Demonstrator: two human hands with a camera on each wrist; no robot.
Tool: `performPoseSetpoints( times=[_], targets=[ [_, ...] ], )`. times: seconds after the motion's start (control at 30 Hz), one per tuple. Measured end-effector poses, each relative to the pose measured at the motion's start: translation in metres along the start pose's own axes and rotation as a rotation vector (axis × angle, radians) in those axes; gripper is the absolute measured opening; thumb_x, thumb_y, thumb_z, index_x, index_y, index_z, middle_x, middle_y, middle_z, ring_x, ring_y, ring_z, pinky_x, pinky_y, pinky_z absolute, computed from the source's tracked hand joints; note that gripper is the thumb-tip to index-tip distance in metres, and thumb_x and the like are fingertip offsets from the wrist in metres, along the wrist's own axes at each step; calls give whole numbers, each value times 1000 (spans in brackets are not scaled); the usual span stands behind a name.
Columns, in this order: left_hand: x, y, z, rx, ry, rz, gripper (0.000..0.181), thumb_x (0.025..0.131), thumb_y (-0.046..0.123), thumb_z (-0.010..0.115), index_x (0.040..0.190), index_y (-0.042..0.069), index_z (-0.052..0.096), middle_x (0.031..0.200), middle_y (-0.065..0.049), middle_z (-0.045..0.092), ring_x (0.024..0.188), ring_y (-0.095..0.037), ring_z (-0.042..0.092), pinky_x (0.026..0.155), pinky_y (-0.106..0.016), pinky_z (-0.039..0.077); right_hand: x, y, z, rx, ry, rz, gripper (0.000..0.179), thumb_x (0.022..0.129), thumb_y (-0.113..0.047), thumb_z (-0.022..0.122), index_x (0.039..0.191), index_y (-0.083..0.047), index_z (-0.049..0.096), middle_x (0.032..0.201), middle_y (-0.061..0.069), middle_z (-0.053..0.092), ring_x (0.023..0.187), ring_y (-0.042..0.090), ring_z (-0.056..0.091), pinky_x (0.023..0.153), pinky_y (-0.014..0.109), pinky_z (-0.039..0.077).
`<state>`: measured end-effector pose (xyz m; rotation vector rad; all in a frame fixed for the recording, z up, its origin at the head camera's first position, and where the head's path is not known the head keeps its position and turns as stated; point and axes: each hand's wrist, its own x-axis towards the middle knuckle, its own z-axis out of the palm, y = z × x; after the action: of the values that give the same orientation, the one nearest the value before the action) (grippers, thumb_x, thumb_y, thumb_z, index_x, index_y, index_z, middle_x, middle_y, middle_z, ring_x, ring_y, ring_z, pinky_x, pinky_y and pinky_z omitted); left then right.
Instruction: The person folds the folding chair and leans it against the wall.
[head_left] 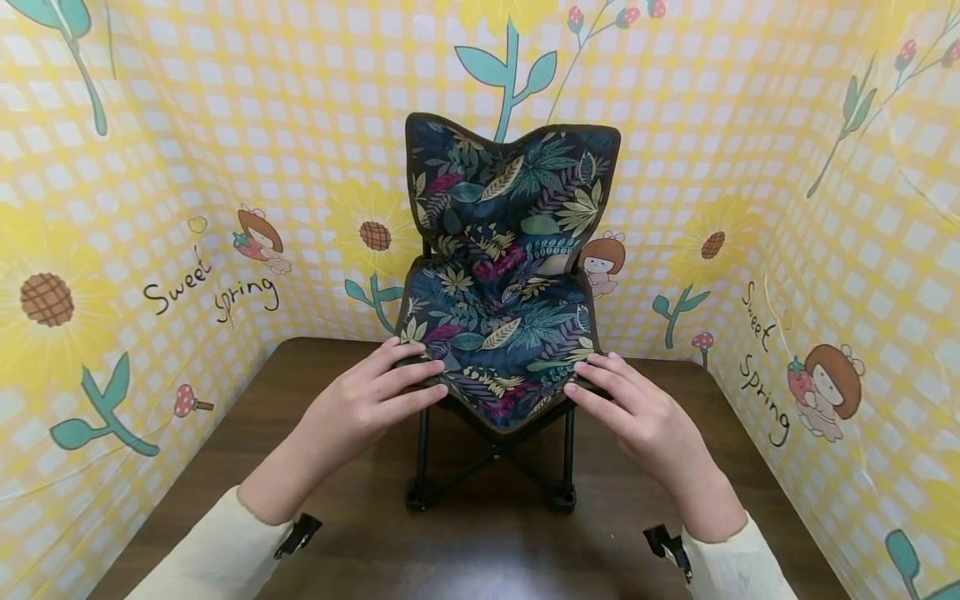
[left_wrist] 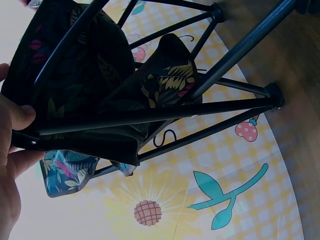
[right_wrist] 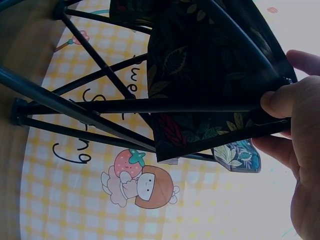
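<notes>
A small folding chair (head_left: 498, 325) with dark, leaf-patterned fabric stands unfolded, its back upright and its crossed black legs on the table. My left hand (head_left: 363, 404) grips the seat's front left corner, fingers over the top. In the left wrist view the left thumb (left_wrist: 22, 116) presses from below beside the black frame tube (left_wrist: 150, 116). At the front right corner my right hand (head_left: 651, 425) holds the seat the same way. The right wrist view has the right thumb (right_wrist: 280, 100) against the tube end under the fabric (right_wrist: 200, 65).
A dark brown wooden table (head_left: 337, 533) carries the chair. Yellow checked sheeting (head_left: 300, 125) with sunflowers and cartoon figures surrounds it at the back and both sides. Black clips (head_left: 297, 536) sit by the cream sleeve cuffs (head_left: 225, 542).
</notes>
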<state>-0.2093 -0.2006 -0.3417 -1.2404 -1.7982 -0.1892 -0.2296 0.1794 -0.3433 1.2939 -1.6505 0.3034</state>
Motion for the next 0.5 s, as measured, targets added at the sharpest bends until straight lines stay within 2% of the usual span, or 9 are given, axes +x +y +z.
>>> performPoseSetpoints(
  times=[0.33,0.5],
  targets=[
    [7,-2,0,-16,-10,-2,33,109,5,46,123,13,75,130,-9,70,122,-37,64,97,-62,53,4,2,1,-16,22,-3,32,106,3,47,120,-4,75,119,20,72,108,40,70,101,50,54],
    [7,-3,1,-17,-14,-9,33,109,6,46,124,14,75,131,-9,70,122,-36,64,101,-61,51,5,3,2,-8,17,8,33,106,4,46,122,-4,74,120,20,71,111,39,69,101,51,54]
  ],
)
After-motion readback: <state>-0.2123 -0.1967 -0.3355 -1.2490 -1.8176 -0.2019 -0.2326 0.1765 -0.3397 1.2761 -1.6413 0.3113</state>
